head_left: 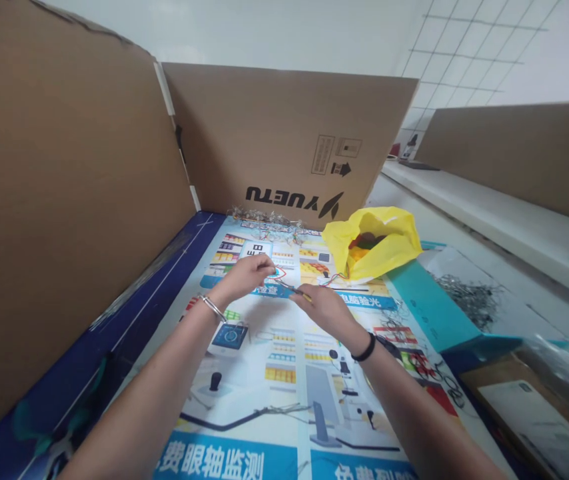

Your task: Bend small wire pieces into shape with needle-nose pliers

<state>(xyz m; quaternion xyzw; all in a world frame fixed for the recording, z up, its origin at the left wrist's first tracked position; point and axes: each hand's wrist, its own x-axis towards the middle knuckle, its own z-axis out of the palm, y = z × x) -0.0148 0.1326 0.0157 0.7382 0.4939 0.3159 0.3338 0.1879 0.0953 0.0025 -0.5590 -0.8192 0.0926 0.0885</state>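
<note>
My left hand is closed in a pinch over the printed sheet. Beside its fingertips shows a thin red loop of cord or wire, too small to make out fully. My right hand is wrapped round a slim hand tool with a yellow handle and a narrow metal front; its exact kind is unclear. The tool's tip points left, close to my left fingertips. Thin coloured strands run out of the open yellow bag to the right, which holds dark and yellow items.
Cardboard panels stand at the back and left. Tangled thin wires lie along the back edge. A teal box with a heap of metal wire pieces is on the right. Wire strands lie in front, and a brown package sits at lower right.
</note>
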